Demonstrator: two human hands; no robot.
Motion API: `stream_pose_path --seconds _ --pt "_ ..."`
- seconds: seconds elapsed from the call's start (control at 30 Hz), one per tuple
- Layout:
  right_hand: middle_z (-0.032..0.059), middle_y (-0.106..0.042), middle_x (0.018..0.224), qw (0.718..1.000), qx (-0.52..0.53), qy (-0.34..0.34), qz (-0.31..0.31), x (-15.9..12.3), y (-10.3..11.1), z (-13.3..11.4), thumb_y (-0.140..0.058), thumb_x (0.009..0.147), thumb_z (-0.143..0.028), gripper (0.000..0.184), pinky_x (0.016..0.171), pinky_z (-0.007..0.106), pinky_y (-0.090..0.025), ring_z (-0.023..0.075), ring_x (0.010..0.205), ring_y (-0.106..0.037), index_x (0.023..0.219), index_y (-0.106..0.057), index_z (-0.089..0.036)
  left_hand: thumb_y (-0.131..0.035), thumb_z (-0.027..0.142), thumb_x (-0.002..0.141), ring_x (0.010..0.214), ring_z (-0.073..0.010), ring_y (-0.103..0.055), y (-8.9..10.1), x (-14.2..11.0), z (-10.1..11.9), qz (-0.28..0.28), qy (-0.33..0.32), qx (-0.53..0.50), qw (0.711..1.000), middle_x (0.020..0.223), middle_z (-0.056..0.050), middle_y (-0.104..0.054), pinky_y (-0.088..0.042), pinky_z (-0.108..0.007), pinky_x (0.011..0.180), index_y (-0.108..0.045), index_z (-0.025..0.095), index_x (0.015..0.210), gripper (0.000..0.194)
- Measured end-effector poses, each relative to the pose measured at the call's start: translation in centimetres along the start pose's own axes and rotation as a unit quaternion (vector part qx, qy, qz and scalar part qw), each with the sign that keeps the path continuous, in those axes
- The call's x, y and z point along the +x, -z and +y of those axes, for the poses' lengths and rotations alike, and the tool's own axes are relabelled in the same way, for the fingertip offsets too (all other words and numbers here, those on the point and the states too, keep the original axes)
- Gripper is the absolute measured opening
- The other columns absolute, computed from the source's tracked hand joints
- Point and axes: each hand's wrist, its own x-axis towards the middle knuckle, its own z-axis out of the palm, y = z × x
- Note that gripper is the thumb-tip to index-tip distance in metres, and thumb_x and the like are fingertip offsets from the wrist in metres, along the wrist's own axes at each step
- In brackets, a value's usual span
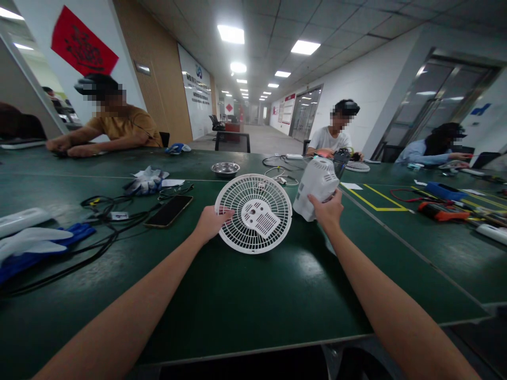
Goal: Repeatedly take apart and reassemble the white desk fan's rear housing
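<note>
While the left hand point(213, 224) grips the grille point(253, 213), the right point(329, 209) clasps the white housing point(316, 189).

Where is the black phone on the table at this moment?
In the head view, the black phone lies flat on the green table, to the left of the left hand and just nearer than the crumpled gloves.

Nearer the body than both grips, the table point(245, 311) offers passage between the forearms point(130, 301). Left of the left hand point(212, 224), the phone point(169, 211) and cables point(103, 215) obstruct; beyond the grille point(255, 214), the bowl point(225, 169). Grille and housing point(317, 187) leave a narrow gap. Right of the right hand point(329, 209), room runs to the multimeter point(442, 211)
</note>
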Motion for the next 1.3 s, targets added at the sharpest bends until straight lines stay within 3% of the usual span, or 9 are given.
stream_pose_path --seconds 0.13,0.27,0.5,0.9,1.3 --pt "0.0163 -0.068 0.117 0.999 -0.009 -0.032 0.026 1.8 1.3 1.4 -0.081 0.057 -0.052 0.088 0.096 0.049 -0.047 0.0356 0.106 -0.065 0.13 -0.046 -0.018 -0.078 0.033 0.077 0.075 -0.0246 -0.074 0.2 0.1 -0.1 -0.003 0.001 0.017 1.0 0.084 -0.01 -0.077 -0.061 -0.039 0.072 -0.075 0.011 0.093 0.027" --pt "0.0162 -0.065 0.121 0.998 -0.014 -0.054 -0.002 2.2 1.4 2.1 -0.08 0.058 -0.048 0.085 0.098 0.049 -0.046 0.0349 0.108 -0.063 0.13 -0.044 -0.02 -0.079 0.035 0.076 0.075 -0.0252 -0.074 0.3 0.0 0.0 -0.002 -0.001 0.021 1.0 0.083 -0.01 -0.077 -0.06 -0.039 0.07 -0.075 0.011 0.092 0.028" --pt "0.0153 -0.064 0.12 0.997 0.046 0.021 0.054 2.2 1.3 2.1 -0.076 0.065 -0.052 0.082 0.095 0.044 -0.047 0.0288 0.104 -0.063 0.133 -0.045 -0.017 -0.077 0.033 0.078 0.074 -0.025 -0.074 0.2 -0.2 0.3 -0.006 0.003 0.03 1.0 0.084 -0.009 -0.077 -0.06 -0.039 0.069 -0.075 0.014 0.091 0.024" --pt "0.0167 -0.055 0.133 0.995 0.083 0.027 0.038 2.8 1.3 2.5 -0.07 0.071 -0.049 0.082 0.101 0.051 -0.041 0.0338 0.123 -0.052 0.14 -0.038 -0.018 -0.077 0.033 0.079 0.074 -0.0245 -0.074 0.1 -0.3 0.3 -0.002 -0.005 0.026 1.0 0.084 -0.01 -0.077 -0.061 -0.04 0.07 -0.074 0.012 0.092 0.025" --pt "0.0147 -0.056 0.127 0.993 0.066 0.038 0.091 2.4 1.7 1.8 -0.068 0.075 -0.053 0.076 0.1 0.051 -0.039 0.0319 0.116 -0.053 0.138 -0.042 -0.019 -0.078 0.034 0.077 0.075 -0.0245 -0.074 0.2 0.2 -0.3 0.0 0.005 0.019 1.0 0.085 -0.01 -0.077 -0.06 -0.038 0.071 -0.075 0.013 0.091 0.026"
